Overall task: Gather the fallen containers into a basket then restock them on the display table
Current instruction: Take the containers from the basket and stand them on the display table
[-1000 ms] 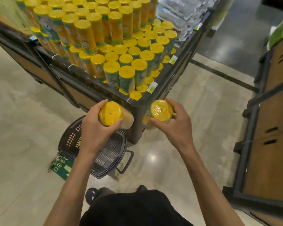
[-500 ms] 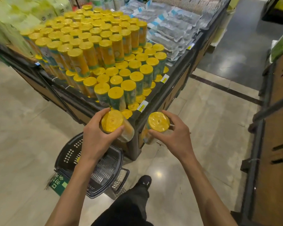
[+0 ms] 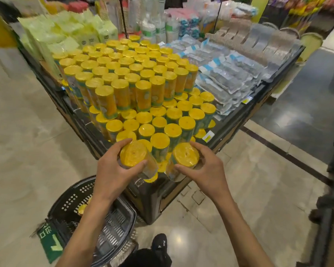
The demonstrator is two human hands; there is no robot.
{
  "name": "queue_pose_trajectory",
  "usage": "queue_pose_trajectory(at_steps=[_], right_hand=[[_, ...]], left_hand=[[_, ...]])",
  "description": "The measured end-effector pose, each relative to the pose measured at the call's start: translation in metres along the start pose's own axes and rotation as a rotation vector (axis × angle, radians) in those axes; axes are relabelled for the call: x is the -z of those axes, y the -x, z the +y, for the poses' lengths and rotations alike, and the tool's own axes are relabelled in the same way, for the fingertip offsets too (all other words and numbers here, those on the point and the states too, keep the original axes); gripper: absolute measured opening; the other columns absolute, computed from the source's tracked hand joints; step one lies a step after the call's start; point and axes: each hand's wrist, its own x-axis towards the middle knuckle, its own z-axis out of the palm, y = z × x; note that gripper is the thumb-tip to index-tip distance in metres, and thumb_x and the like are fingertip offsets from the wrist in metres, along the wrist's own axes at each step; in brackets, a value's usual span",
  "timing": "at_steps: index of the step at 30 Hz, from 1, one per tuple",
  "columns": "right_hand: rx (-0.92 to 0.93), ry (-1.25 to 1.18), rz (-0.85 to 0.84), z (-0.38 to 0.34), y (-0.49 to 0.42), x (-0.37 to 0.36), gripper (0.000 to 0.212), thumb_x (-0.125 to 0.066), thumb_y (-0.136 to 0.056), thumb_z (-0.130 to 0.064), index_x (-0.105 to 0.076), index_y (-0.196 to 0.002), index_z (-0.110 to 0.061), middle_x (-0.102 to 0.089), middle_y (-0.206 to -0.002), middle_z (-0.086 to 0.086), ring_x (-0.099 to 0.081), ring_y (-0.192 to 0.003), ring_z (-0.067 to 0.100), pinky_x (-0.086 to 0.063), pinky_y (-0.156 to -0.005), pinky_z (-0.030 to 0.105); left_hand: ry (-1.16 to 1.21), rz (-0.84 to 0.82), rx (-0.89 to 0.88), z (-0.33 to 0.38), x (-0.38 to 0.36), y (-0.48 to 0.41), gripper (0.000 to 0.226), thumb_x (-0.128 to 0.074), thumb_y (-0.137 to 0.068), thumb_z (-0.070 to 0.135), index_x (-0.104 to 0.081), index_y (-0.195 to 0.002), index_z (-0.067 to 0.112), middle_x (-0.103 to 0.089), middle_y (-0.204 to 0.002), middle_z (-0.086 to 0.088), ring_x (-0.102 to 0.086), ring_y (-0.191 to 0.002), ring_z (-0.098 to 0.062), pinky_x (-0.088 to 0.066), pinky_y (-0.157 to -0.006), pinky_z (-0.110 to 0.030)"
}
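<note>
So: over the last second both hands came up from below the table's near corner, and they're now level with the front row of stock. The view also lifted, which fits the person straightening up. My read is that the basket-to-table transfer is in progress and placement is the next step, not another pick.

Left hand (image 3: 112,174) grips one container (image 3: 133,156). Its fingers (image 3: 121,143) curl over the top of the yellow lid and the thumb clamps from below. The container is tilted, lid towards the camera, and hangs over the table's corner.

Right hand (image 3: 206,170) grips a second container (image 3: 185,154) the same way, its fingers (image 3: 199,148) wrapped over the lid rim and the thumb underneath. It's also tilted and sits just beside the left one. Neither is set down yet.

Table (image 3: 235,120) carries the stacked display (image 3: 143,93), a tall block at the back and lower rows in front. Both held containers hang right at the lowest front row; I can't tell if they're touching the upright ones.

Basket (image 3: 66,205) is on the floor at lower left, beside the table's corner. At least one yellow lid (image 3: 83,208) shows inside, so more trips are likely.

Risk: the front rows are packed tight, and a tilted set-down could knock a neighbour over.
</note>
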Motion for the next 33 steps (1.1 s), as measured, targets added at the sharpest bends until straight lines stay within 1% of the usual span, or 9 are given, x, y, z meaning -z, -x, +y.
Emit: queue_pose_trajectory(at_steps=[6,10,15,18,21,24,28,30,33], right_hand=[[0.036,0.004,-0.129,0.010,-0.075,-0.018,0.081,-0.085,-0.066,-0.051,-0.053,-0.137,-0.029,-0.057,-0.132,-0.012,-0.054,-0.119,0.004,-0.051,-0.097,0.029],[0.102,0.062,-0.306,0.002,-0.130,-0.032,0.078,-0.084,-0.070,-0.049,-0.050,-0.138,-0.030,-0.053,-0.133,-0.015,-0.049,-0.115,0.000,-0.044,-0.091,0.016],[0.223,0.106,-0.477,-0.013,-0.199,-0.052,0.075,-0.084,-0.069,-0.048,-0.052,-0.134,-0.027,-0.054,-0.125,-0.015,-0.049,-0.110,0.002,-0.046,-0.090,0.023],[0.291,0.139,-0.538,-0.016,-0.240,-0.070,0.078,-0.086,-0.065,-0.050,-0.053,-0.132,-0.026,-0.056,-0.123,-0.013,-0.052,-0.112,0.006,-0.050,-0.090,0.028],[0.382,0.234,-0.609,-0.017,-0.281,-0.090,0.081,-0.085,-0.064,-0.054,-0.053,-0.132,-0.023,-0.057,-0.130,-0.006,-0.053,-0.116,0.011,-0.044,-0.085,0.024],[0.459,0.280,-0.684,-0.025,-0.313,-0.107,0.081,-0.085,-0.064,-0.054,-0.052,-0.132,-0.023,-0.055,-0.131,-0.006,-0.053,-0.117,0.012,-0.043,-0.085,0.023],[0.606,0.358,-0.767,-0.036,-0.342,-0.122,0.081,-0.085,-0.068,-0.050,-0.049,-0.135,-0.022,-0.052,-0.135,-0.004,-0.050,-0.121,0.013,-0.038,-0.085,0.021],[0.666,0.413,-0.806,-0.041,-0.352,-0.128,0.081,-0.084,-0.070,-0.049,-0.047,-0.137,-0.023,-0.052,-0.135,-0.004,-0.051,-0.121,0.013,-0.040,-0.084,0.021],[0.718,0.447,-0.835,-0.042,-0.363,-0.140,0.084,-0.084,-0.067,-0.052,-0.049,-0.137,-0.022,-0.053,-0.134,-0.003,-0.053,-0.118,0.015,-0.044,-0.086,0.025]], left_hand=[[-0.044,0.085,0.056,-0.014,-0.003,-0.042,0.073,-0.079,-0.064,0.057,-0.058,-0.127,0.028,-0.061,-0.119,0.014,-0.058,-0.107,-0.002,-0.049,-0.089,-0.023],[-0.111,0.099,0.110,-0.020,0.007,-0.069,0.075,-0.079,-0.060,0.068,-0.054,-0.121,0.034,-0.060,-0.111,0.016,-0.059,-0.101,-0.008,-0.052,-0.082,-0.029],[-0.194,0.137,0.152,-0.026,0.009,-0.105,0.068,-0.081,-0.064,0.056,-0.054,-0.120,0.030,-0.059,-0.113,0.013,-0.056,-0.101,-0.008,-0.048,-0.081,-0.024],[-0.240,0.171,0.190,-0.032,0.007,-0.126,0.066,-0.085,-0.066,0.051,-0.055,-0.121,0.028,-0.060,-0.112,0.010,-0.057,-0.102,-0.009,-0.052,-0.086,-0.033],[-0.302,0.200,0.253,-0.040,0.005,-0.143,0.072,-0.085,-0.063,0.055,-0.053,-0.123,0.030,-0.060,-0.116,0.008,-0.057,-0.105,-0.013,-0.053,-0.086,-0.040],[-0.355,0.190,0.310,-0.046,0.005,-0.159,0.071,-0.082,-0.063,0.059,-0.051,-0.122,0.033,-0.059,-0.117,0.008,-0.056,-0.106,-0.015,-0.052,-0.085,-0.038],[-0.410,0.158,0.337,-0.046,0.004,-0.187,0.070,-0.084,-0.069,0.047,-0.055,-0.127,0.021,-0.061,-0.120,0.005,-0.057,-0.107,-0.014,-0.050,-0.086,-0.032],[-0.432,0.142,0.351,-0.046,0.001,-0.199,0.069,-0.085,-0.069,0.046,-0.056,-0.126,0.021,-0.062,-0.121,0.005,-0.057,-0.108,-0.013,-0.049,-0.086,-0.031],[-0.428,0.136,0.362,-0.051,-0.002,-0.211,0.062,-0.086,-0.069,0.042,-0.059,-0.121,0.022,-0.063,-0.114,0.005,-0.059,-0.104,-0.014,-0.046,-0.079,-0.027]])
